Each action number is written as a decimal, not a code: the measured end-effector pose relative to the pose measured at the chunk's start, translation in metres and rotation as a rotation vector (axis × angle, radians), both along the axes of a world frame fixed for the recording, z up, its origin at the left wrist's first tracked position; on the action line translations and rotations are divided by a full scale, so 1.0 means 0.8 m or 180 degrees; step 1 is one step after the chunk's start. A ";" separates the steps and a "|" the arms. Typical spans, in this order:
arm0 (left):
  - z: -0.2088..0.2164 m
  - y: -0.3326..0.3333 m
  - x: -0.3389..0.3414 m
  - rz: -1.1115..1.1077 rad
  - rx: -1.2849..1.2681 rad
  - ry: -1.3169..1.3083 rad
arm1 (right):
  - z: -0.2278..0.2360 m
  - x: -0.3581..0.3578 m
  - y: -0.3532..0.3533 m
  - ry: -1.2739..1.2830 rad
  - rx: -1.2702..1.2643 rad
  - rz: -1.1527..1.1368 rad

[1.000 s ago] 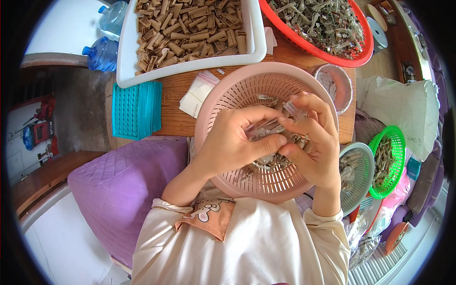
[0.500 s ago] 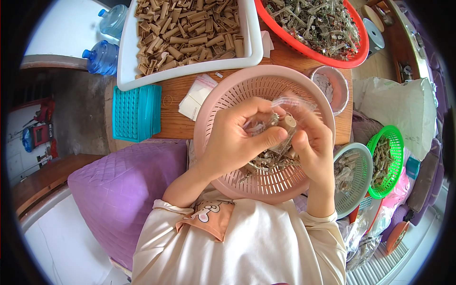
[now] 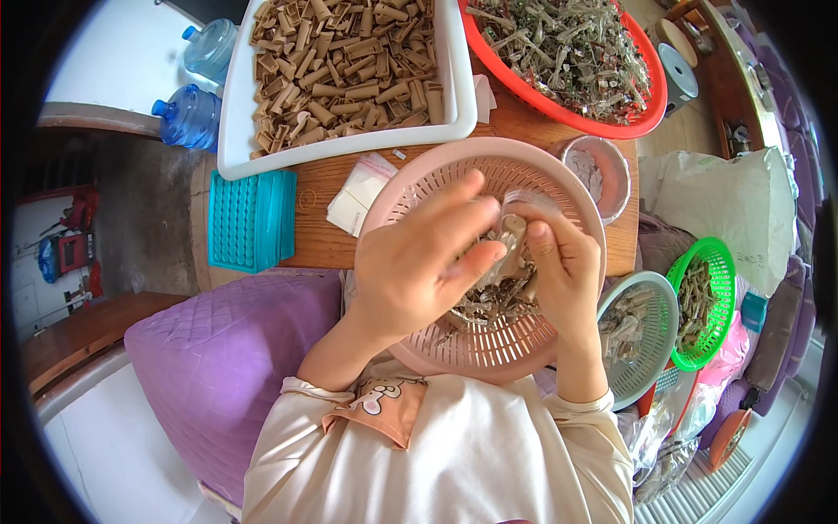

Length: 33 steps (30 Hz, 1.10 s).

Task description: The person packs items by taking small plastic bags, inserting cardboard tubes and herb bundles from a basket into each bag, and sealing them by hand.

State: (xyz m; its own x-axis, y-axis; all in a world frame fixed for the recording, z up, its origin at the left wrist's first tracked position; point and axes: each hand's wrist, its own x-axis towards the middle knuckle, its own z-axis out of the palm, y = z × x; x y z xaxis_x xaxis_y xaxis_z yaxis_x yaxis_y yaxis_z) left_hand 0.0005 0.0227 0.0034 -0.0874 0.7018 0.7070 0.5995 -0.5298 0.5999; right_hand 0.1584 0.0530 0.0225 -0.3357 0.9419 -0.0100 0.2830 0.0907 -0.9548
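Note:
Above a pink slotted basket [image 3: 482, 148], my right hand [image 3: 567, 272] pinches a clear plastic bag [image 3: 531, 199] between thumb and fingers. A tan tube-shaped piece [image 3: 514, 229] shows by the bag; whether it lies inside is hard to tell. My left hand [image 3: 403, 260] is close by on the left, its fingers stretched apart and slightly blurred, with nothing visible in them. Beneath both hands, a heap of small clear-wrapped parts [image 3: 493, 306] lies in the basket, partly hidden by the hands.
A white tray [image 3: 345, 144] of tan half-tube pieces stands at the back left. A red basket [image 3: 611, 131] of clear-wrapped parts is at the back right. Right of me are a pink bowl [image 3: 621, 179], a grey basket [image 3: 668, 336] and a green basket [image 3: 726, 301]. Teal racks [image 3: 249, 223] sit left.
My left hand has let go of the bag and drawn back left, its fingers spreading. My right hand still holds the bag. The whole view has shifted slightly.

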 end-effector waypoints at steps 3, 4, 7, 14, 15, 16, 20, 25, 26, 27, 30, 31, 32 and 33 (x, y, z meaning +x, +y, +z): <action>0.020 -0.004 -0.001 -0.0118 0.0091 0.1002 | -0.008 -0.002 -0.005 0.0126 0.0117 0.0102; 0.019 -0.002 0.003 -0.0035 0.0119 0.1055 | -0.005 -0.001 -0.006 -0.0061 0.0251 0.0204; 0.030 -0.005 0.006 -0.0056 -0.0322 0.1460 | -0.001 -0.001 -0.007 -0.0351 0.0648 0.0330; 0.009 0.008 0.001 -0.0331 -0.0293 0.1340 | -0.006 -0.004 -0.005 -0.1052 0.1454 0.0513; 0.006 0.009 -0.001 -0.0420 -0.0299 0.1202 | -0.005 -0.005 -0.007 -0.1061 0.1471 0.0517; 0.007 0.012 -0.001 -0.0417 -0.0297 0.1205 | -0.006 -0.003 -0.008 -0.1160 0.1531 0.0613; 0.008 0.019 -0.002 -0.0689 -0.0791 0.0476 | -0.002 -0.002 -0.008 -0.1206 0.1688 0.0655; 0.005 0.044 -0.029 0.0099 -0.0972 -0.0955 | 0.012 0.003 -0.011 -0.0762 0.1758 0.0643; 0.001 0.049 -0.042 0.0292 -0.0975 -0.1634 | 0.009 0.009 -0.011 -0.0506 0.1444 0.0441; 0.002 0.051 -0.052 0.0093 -0.0838 -0.2169 | 0.007 0.014 -0.012 -0.0250 0.1129 0.0240; 0.009 0.038 -0.050 -0.0888 -0.0802 -0.2921 | 0.006 0.019 -0.008 0.0662 0.0319 -0.0193; 0.007 0.031 -0.044 -0.1380 -0.1003 -0.3043 | 0.003 0.019 -0.005 0.1027 0.0242 -0.0434; 0.006 0.025 -0.037 -0.1729 -0.1189 -0.3049 | 0.004 0.016 -0.004 0.1036 0.0230 -0.0417; -0.002 0.019 -0.022 -0.1913 -0.1278 -0.3082 | 0.006 0.013 -0.002 0.1034 0.0268 -0.0383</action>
State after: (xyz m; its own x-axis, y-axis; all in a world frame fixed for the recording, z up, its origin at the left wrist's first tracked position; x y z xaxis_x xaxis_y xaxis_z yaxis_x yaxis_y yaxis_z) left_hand -0.0174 0.0380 0.0021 -0.0445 0.9668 0.2515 -0.4676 -0.2426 0.8500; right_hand 0.1688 0.0514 0.0271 -0.1952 0.9679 0.1583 -0.0208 0.1572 -0.9873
